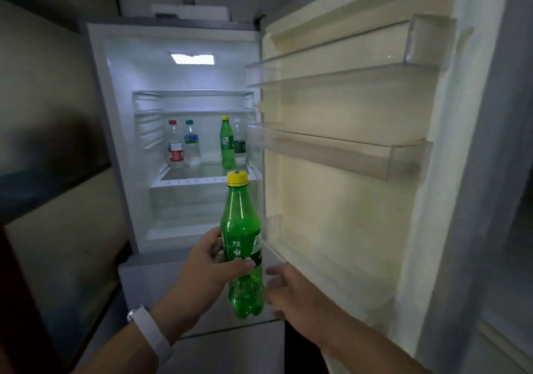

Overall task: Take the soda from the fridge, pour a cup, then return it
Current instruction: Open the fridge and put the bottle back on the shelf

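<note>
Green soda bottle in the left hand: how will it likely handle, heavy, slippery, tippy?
The green soda bottle looks like thin plastic, so probably light and slightly squeezable, not fragile. Tall and narrow on a lobed base, it may tip if set down carelessly. The left hand grips its label band; the smooth wall could be slick if cold.

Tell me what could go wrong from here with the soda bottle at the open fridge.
1. Only the left hand grips the soda bottle, at its label. The right hand is open beside it, so the bottle may slip.
2. The shelf holds four bottles. The second green bottle, nearest the front, could be tipped by a reach.
</note>
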The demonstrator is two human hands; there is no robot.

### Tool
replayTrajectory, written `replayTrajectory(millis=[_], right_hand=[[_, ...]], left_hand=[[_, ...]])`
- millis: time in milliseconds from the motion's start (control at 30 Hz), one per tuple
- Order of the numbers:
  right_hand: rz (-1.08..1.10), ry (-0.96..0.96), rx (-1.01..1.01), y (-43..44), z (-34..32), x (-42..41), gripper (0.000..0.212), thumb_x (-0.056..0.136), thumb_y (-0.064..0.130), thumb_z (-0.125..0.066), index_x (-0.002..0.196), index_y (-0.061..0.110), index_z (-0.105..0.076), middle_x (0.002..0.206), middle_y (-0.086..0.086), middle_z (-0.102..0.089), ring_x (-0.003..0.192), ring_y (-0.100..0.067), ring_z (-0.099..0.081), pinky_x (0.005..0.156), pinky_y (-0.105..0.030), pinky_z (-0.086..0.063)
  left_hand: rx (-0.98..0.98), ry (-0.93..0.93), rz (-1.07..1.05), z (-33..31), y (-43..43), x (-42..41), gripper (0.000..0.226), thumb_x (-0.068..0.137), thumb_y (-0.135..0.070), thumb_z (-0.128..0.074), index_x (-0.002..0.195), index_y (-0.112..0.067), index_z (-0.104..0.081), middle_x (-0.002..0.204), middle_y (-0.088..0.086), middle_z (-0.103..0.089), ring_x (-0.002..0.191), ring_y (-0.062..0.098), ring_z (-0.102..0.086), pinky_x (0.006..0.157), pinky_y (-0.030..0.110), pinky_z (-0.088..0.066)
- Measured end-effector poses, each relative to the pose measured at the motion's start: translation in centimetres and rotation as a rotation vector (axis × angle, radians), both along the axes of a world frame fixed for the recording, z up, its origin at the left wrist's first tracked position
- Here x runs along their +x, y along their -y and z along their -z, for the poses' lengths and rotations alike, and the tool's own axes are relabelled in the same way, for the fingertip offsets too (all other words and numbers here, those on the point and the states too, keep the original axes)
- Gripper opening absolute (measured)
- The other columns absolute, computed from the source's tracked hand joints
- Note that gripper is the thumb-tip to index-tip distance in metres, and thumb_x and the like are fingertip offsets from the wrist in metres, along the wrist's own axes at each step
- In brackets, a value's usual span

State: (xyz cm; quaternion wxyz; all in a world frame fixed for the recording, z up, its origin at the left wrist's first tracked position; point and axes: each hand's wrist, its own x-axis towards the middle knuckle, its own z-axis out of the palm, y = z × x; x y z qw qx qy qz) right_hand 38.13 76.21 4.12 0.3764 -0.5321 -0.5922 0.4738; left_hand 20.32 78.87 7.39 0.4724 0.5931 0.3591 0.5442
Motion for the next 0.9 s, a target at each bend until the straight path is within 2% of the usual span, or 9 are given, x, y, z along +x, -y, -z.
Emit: replayTrajectory(millis=[100, 200, 267, 400, 500, 600, 800, 900], right_hand=[[-0.050, -0.005, -0.083, -3.8, 0.1, -3.5, 0.063, 0.060, 0.056, -0.069, 0.117, 0.031, -0.057, 0.112, -0.006, -0.067, 0.103, -0.021, -0.066, 0.089, -0.040, -0.055], [-0.056, -0.062, -0.137, -7.7, 0.1, -6.6, 0.075, 0.050, 0.055, -0.070, 0.118, 0.027, -0.057, 0.110, -0.009, -0.070, 0.097, -0.021, -0.069, 0.082, -0.035, -0.056], [-0.056, -0.112, -0.140, -10.3, -0.1, -8.3, 0.072, 0.051, 0.050, -0.071, 0.117, 0.023, -0.059, 0.108, -0.011, -0.071, 0.088, -0.019, -0.066, 0.076, -0.032, -0.054], [0.001, -0.162, -0.143, -15.8, -0.9, -11.6, 0.064, 0.055, 0.043, -0.073, 0.113, 0.019, -0.060, 0.101, -0.009, -0.073, 0.086, -0.020, -0.066, 0.073, -0.032, -0.052], [0.018, -0.220, -0.137, -19.9, -1.8, -13.9, 0.045, 0.070, 0.033, -0.073, 0.110, 0.016, -0.060, 0.092, -0.007, -0.072, 0.080, -0.019, -0.066, 0.067, -0.029, -0.051], [0.038, -0.228, -0.116, -23.8, -2.6, -15.7, 0.029, 0.085, 0.025, -0.066, 0.112, 0.016, -0.061, 0.101, -0.009, -0.073, 0.083, -0.019, -0.068, 0.064, -0.028, -0.052], [0.008, -0.202, -0.102, -30.0, -4.3, -18.4, 0.023, 0.090, 0.022, -0.061, 0.111, 0.012, -0.060, 0.097, -0.008, -0.068, 0.082, -0.018, -0.060, 0.073, -0.030, -0.053], [0.010, -0.175, -0.088, -32.9, -5.2, -19.3, 0.029, 0.090, 0.023, -0.062, 0.116, 0.014, -0.057, 0.112, -0.013, -0.068, 0.090, -0.022, -0.061, 0.081, -0.034, -0.054]], left_hand=[[0.000, 0.000, -0.013, -0.3, -2.9, -2.7, 0.061, 0.056, -0.001, -0.079, 0.113, -0.015, -0.063, 0.104, 0.008, -0.074, 0.094, 0.024, -0.072, 0.073, 0.025, -0.057], [0.006, 0.001, -0.030, -0.3, -6.4, -5.1, 0.061, 0.055, -0.001, -0.078, 0.113, -0.014, -0.063, 0.103, 0.008, -0.075, 0.093, 0.024, -0.072, 0.072, 0.024, -0.057], [0.015, 0.001, -0.040, -0.5, -9.0, -6.7, 0.064, 0.055, -0.002, -0.078, 0.115, -0.014, -0.062, 0.104, 0.007, -0.075, 0.095, 0.023, -0.072, 0.072, 0.025, -0.056], [0.016, -0.015, -0.044, -1.6, -14.6, -9.8, 0.060, 0.061, 0.005, -0.081, 0.114, -0.018, -0.062, 0.105, 0.005, -0.074, 0.095, 0.023, -0.072, 0.075, 0.030, -0.058], [0.044, -0.041, -0.033, -2.8, -18.6, -11.9, 0.055, 0.067, 0.008, -0.079, 0.112, -0.019, -0.063, 0.106, 0.008, -0.074, 0.094, 0.024, -0.072, 0.077, 0.034, -0.059], [0.073, -0.078, -0.035, -3.8, -22.5, -13.8, 0.054, 0.069, 0.003, -0.080, 0.112, -0.025, -0.062, 0.107, 0.004, -0.073, 0.092, 0.019, -0.072, 0.078, 0.034, -0.060], [0.097, -0.099, -0.076, -4.9, -28.8, -16.2, 0.054, 0.072, -0.003, -0.080, 0.119, -0.020, -0.061, 0.107, 0.001, -0.073, 0.095, 0.018, -0.071, 0.078, 0.034, -0.060], [0.120, -0.103, -0.104, -5.6, -31.3, -16.9, 0.048, 0.072, -0.003, -0.079, 0.114, -0.019, -0.062, 0.103, 0.000, -0.073, 0.094, 0.018, -0.071, 0.078, 0.035, -0.060]])
